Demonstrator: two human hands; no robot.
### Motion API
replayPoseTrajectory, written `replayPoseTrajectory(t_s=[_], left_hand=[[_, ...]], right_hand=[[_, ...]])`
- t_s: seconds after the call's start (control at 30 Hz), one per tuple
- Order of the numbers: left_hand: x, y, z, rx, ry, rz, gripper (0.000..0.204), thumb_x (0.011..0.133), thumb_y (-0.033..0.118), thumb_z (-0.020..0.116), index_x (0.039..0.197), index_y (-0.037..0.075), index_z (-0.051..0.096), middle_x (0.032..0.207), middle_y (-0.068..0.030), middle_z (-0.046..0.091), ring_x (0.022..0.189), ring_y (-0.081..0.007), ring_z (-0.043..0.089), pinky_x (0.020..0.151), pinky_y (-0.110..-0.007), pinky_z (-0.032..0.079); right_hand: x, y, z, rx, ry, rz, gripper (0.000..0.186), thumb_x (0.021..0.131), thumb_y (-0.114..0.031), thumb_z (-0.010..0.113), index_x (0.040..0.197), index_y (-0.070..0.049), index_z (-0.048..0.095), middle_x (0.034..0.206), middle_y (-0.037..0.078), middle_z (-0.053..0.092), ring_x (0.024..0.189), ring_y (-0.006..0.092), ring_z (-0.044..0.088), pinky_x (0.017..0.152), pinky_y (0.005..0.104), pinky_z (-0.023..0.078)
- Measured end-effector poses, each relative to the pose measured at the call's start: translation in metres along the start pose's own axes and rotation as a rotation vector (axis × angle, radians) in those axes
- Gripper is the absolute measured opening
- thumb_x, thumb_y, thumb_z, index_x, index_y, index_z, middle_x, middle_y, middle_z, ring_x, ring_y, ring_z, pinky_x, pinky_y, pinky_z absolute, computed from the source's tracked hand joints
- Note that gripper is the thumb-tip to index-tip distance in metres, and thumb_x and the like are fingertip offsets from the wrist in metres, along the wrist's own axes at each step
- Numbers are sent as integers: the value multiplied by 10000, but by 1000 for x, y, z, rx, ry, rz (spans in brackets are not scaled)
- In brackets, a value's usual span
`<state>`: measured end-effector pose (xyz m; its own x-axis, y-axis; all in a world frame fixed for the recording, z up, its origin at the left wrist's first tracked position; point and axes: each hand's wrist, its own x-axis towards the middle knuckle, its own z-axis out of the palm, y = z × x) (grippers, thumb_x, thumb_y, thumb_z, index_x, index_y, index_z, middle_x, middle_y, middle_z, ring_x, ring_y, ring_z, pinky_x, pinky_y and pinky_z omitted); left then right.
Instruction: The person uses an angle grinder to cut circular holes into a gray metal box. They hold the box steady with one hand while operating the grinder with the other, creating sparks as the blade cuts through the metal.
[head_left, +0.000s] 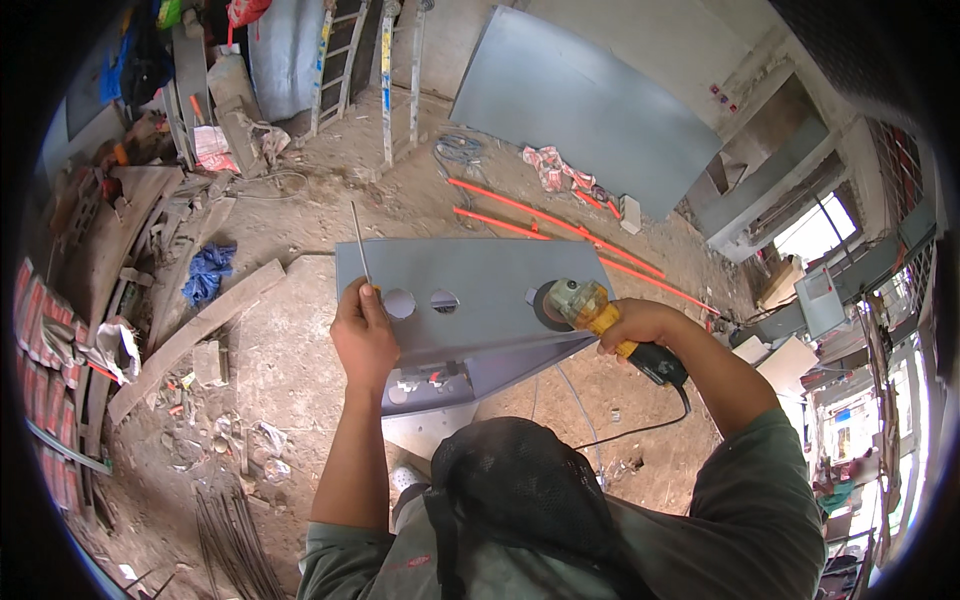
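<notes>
In front of me is a grey sheet-metal box [470, 262] with two round cut-outs in its upper face and a smaller opening further right. My left hand [362, 335] is closed at the box's left end, around a screwdriver [359, 240] whose long thin shaft points up and away; its handle is mostly hidden. My right hand [640, 325] grips a yellow and black angle grinder [602, 318] by its body. The dark grinder disc [549, 306] lies over the right part of the face, beside the small opening; whether it touches the metal I cannot tell.
A power cord [640, 430] trails from the grinder. Orange pipes [560, 225] and a large grey sheet [580, 105] lie beyond the box. A ladder [388, 90] stands at the back. Planks [195, 345], a blue plastic bag [209, 273], rubble and thin rods [235, 545] are at left.
</notes>
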<state>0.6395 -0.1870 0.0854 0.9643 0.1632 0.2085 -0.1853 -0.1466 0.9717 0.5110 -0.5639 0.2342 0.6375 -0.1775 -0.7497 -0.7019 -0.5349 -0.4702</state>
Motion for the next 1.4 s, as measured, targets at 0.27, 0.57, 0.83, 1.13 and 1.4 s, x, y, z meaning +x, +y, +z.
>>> replayPoseTrajectory(t_s=[0.27, 0.57, 0.83, 1.13, 1.4], left_hand=[[1, 1, 1, -16, 13, 9, 310, 1124, 226, 541, 1179, -18, 723, 843, -162, 725, 697, -224, 675, 674, -366, 532], [3, -3, 1, 3, 25, 38, 311, 1127, 241, 554, 1172, -15, 725, 817, -116, 710, 689, -170, 635, 657, -341, 514], [2, 1, 0, 2, -8, 0, 317, 1117, 223, 547, 1179, -35, 721, 825, -163, 726, 674, -226, 678, 651, -368, 532], [2, -3, 1, 3, 15, 18, 323, 1119, 241, 552, 1167, -26, 728, 802, -158, 718, 666, -218, 673, 639, -367, 525], [1, 2, -1, 28, 23, 25, 329, 1120, 249, 548, 1164, -24, 727, 807, -166, 730, 674, -249, 691, 644, -381, 528]], right_hand=[[4, 4, 2, 47, -19, -41, 407, 784, -80, 844, 1138, 29, 676, 913, 111, 710, 730, 194, 706, 612, 340, 608], [2, -3, 11, 66, -18, -63, 412, 789, -84, 842, 1148, 26, 671, 887, 103, 708, 734, 188, 712, 619, 340, 607], [13, 4, 8, 119, -9, -99, 412, 796, -91, 845, 1146, 34, 667, 898, 115, 706, 712, 200, 712, 618, 341, 607], [14, 16, 4, 153, -3, -100, 385, 801, -91, 838, 1124, 28, 666, 887, 109, 700, 710, 199, 707, 623, 341, 607], [18, 9, 6, 114, -21, -71, 356, 786, -88, 849, 1074, -5, 657, 843, 87, 682, 692, 188, 697, 613, 341, 603]])
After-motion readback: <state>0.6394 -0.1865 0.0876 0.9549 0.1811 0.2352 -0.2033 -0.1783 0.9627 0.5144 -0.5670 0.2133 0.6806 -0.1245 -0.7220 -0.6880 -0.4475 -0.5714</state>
